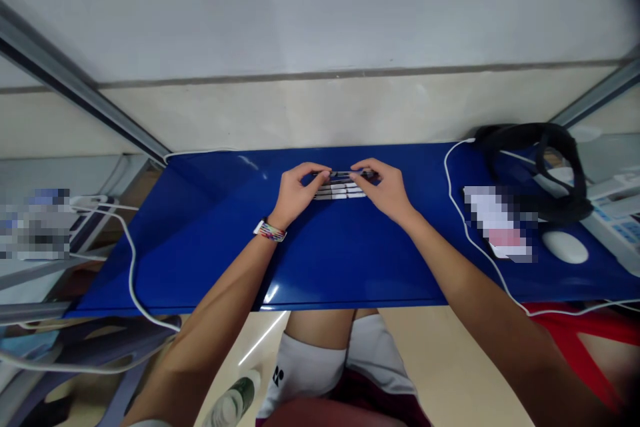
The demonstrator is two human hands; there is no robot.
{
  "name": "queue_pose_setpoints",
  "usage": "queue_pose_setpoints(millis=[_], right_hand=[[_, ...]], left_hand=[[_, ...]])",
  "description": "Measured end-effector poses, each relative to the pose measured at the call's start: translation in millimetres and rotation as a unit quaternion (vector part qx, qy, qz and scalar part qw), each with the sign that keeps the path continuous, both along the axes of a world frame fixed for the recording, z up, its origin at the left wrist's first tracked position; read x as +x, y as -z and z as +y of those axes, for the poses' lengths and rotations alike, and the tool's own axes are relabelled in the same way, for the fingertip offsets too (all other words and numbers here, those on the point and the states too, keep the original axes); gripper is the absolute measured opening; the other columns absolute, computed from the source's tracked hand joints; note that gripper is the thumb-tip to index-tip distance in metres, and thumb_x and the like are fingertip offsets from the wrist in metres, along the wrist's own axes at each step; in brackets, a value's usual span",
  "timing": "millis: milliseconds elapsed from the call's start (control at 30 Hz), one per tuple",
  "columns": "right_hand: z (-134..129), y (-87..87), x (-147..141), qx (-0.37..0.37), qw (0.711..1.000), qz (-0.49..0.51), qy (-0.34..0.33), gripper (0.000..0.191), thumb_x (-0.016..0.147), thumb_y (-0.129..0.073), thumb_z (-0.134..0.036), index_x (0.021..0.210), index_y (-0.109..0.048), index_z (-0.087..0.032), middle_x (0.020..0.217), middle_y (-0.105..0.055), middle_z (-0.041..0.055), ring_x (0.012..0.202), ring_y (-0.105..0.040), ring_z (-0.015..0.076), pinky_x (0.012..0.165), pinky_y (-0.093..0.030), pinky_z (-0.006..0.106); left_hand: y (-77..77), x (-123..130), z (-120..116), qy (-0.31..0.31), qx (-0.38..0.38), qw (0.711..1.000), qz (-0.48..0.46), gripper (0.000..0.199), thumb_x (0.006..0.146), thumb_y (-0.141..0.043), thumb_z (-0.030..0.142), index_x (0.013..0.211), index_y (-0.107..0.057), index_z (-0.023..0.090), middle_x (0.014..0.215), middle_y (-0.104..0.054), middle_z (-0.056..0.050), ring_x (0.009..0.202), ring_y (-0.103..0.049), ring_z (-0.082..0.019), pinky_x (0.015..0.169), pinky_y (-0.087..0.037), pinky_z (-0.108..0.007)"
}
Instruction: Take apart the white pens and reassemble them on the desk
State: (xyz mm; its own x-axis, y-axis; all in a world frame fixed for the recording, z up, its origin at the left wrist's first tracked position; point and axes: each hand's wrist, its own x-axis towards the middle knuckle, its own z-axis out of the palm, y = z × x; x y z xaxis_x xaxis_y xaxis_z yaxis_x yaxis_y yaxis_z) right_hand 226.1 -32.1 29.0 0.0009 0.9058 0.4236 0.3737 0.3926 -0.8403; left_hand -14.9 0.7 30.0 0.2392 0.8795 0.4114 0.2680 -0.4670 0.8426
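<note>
At the middle of the blue table [350, 260], my left hand [300, 192] and my right hand [384, 188] face each other. Between them they pinch the two ends of a thin dark strip-like object [342, 174], too small to make out fully. Just below it on the table lie several narrow white pieces with dark marks [340, 191], side by side. Fingers of both hands cover the ends of these pieces. A patterned band [271, 230] is round my left wrist.
On the right are a black looped strap [565, 167], a phone-like blurred object [500, 223], a white mouse [565, 247] and a white cable [453, 193]. Another cable [133, 267] hangs over the left edge. A wall [300, 113] stands behind the table.
</note>
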Motion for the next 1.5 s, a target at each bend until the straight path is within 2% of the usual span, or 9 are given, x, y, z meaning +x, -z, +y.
queue_pose_setpoints(millis=[267, 567, 900, 1000, 1100, 1167, 1300, 1433, 1500], right_hand=[[8, 1.2, 1, -0.108, 0.958, 0.259, -0.055, 0.025, 0.091, -0.082, -0.047, 0.105, -0.084, -0.027, 0.087, -0.078, 0.0019, 0.071, -0.073, 0.0190, 0.074, -0.067, 0.041], [10, 6.4, -5, -0.107, 0.956, 0.273, -0.033, 0.019, 0.083, -0.088, -0.038, 0.095, -0.079, -0.025, 0.075, -0.072, -0.0022, 0.065, -0.071, 0.0169, 0.070, -0.063, 0.037], [9, 10.2, -9, -0.074, 0.966, 0.243, -0.053, 0.016, 0.087, -0.086, -0.035, 0.097, -0.079, -0.025, 0.071, -0.072, -0.0020, 0.067, -0.072, 0.0183, 0.072, -0.061, 0.038], [11, 8.3, -5, -0.097, 0.956, 0.276, -0.033, 0.017, 0.084, -0.086, -0.036, 0.094, -0.078, -0.025, 0.076, -0.073, -0.0016, 0.066, -0.070, 0.0169, 0.070, -0.062, 0.037], [15, 9.1, 0, -0.101, 0.945, 0.309, -0.020, 0.019, 0.082, -0.088, -0.037, 0.093, -0.078, -0.025, 0.080, -0.075, -0.0010, 0.066, -0.070, 0.0159, 0.069, -0.063, 0.036], [17, 10.6, 2, -0.098, 0.942, 0.321, -0.024, 0.019, 0.082, -0.090, -0.037, 0.093, -0.079, -0.025, 0.080, -0.075, -0.0004, 0.066, -0.070, 0.0157, 0.070, -0.063, 0.035], [19, 12.7, 3, -0.101, 0.938, 0.330, -0.028, 0.019, 0.080, -0.092, -0.036, 0.092, -0.081, -0.026, 0.079, -0.076, -0.0001, 0.066, -0.070, 0.0157, 0.070, -0.063, 0.034], [18, 12.3, 1, -0.108, 0.938, 0.327, -0.032, 0.021, 0.079, -0.093, -0.038, 0.092, -0.081, -0.026, 0.079, -0.076, -0.0004, 0.065, -0.070, 0.0157, 0.069, -0.063, 0.035], [18, 11.3, 1, -0.110, 0.938, 0.327, -0.039, 0.022, 0.079, -0.093, -0.038, 0.093, -0.081, -0.025, 0.080, -0.076, 0.0001, 0.065, -0.070, 0.0157, 0.069, -0.063, 0.035]], left_hand=[[-3.1, -4, 5, -0.046, -0.004, 0.997, -0.055, 0.028, 0.102, -0.075, 0.049, 0.107, -0.086, 0.024, 0.109, -0.086, -0.008, 0.102, -0.080, -0.025, 0.101, -0.062, -0.043], [1.5, -4, 8, -0.025, -0.031, 0.998, -0.050, 0.033, 0.102, -0.075, 0.056, 0.102, -0.081, 0.023, 0.090, -0.082, -0.005, 0.082, -0.076, -0.021, 0.080, -0.058, -0.035], [1.2, -11, 8, -0.058, -0.039, 0.997, 0.010, 0.073, 0.109, -0.049, 0.073, 0.059, -0.067, 0.023, 0.055, -0.062, -0.002, 0.054, -0.058, -0.016, 0.064, -0.048, -0.034], [0.2, -12, 7, -0.026, -0.040, 0.998, -0.032, 0.063, 0.111, -0.050, 0.068, 0.077, -0.077, 0.022, 0.063, -0.068, -0.003, 0.063, -0.065, -0.017, 0.072, -0.054, -0.034], [1.7, -9, 8, 0.034, -0.041, 0.995, -0.088, 0.033, 0.101, -0.074, 0.053, 0.113, -0.078, 0.023, 0.076, -0.074, -0.001, 0.073, -0.072, -0.018, 0.078, -0.059, -0.033], [4.2, -8, 10, 0.039, -0.042, 0.993, -0.105, 0.033, 0.094, -0.083, 0.044, 0.118, -0.076, 0.022, 0.084, -0.078, -0.002, 0.078, -0.076, -0.018, 0.078, -0.060, -0.032], [6.6, -7, 14, -0.008, -0.036, 0.996, -0.081, 0.026, 0.098, -0.080, 0.045, 0.103, -0.080, 0.020, 0.093, -0.083, -0.006, 0.086, -0.078, -0.019, 0.084, -0.061, -0.033], [4.4, -10, 15, -0.020, -0.043, 0.998, -0.034, 0.058, 0.110, -0.058, 0.061, 0.073, -0.075, 0.019, 0.069, -0.074, -0.005, 0.067, -0.070, -0.016, 0.072, -0.056, -0.030], [4.3, -10, 15, -0.004, -0.056, 0.998, -0.041, 0.060, 0.110, -0.056, 0.062, 0.073, -0.074, 0.019, 0.067, -0.073, -0.005, 0.065, -0.069, -0.015, 0.070, -0.054, -0.029]])
